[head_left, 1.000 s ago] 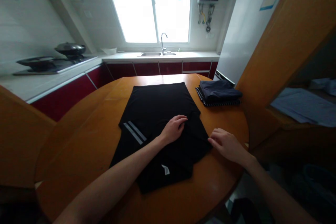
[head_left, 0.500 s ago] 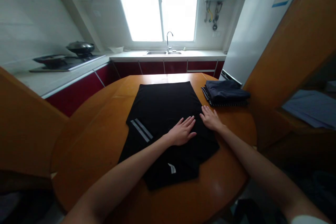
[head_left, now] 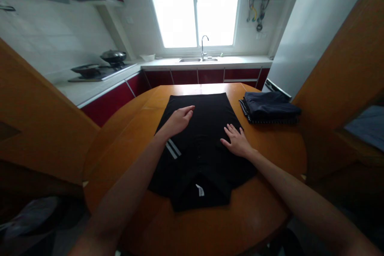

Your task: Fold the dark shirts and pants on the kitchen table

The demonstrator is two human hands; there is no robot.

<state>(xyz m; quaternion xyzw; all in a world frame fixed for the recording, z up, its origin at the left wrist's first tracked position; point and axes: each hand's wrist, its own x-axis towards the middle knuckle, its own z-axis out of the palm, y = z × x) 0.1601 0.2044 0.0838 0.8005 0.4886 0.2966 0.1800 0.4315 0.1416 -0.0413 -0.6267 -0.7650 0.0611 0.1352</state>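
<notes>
A black collared shirt (head_left: 207, 114) lies spread out on the wooden table, its hem toward the window and its collar nearest me. A white label (head_left: 200, 190) shows inside the neck, and two pale stripes cross the cloth at left. Over the upper left part of the shirt is my left hand (head_left: 179, 121), fingers stretched to the right and close together, nothing seen in them. Whether it touches the cloth I cannot tell. My right hand (head_left: 237, 141) rests flat on the shirt's right side with fingers spread.
Folded dark clothes (head_left: 270, 108) are stacked at the table's right side. The round wooden table (head_left: 120, 128) has a counter with a sink (head_left: 189, 60) behind it. Pans (head_left: 113, 57) stand on the stove at left; a white fridge (head_left: 303, 36) is at right.
My left hand has gone from the middle of the shirt to its upper left. My right hand has shifted slightly inward from the right edge. The view has turned a little left.
</notes>
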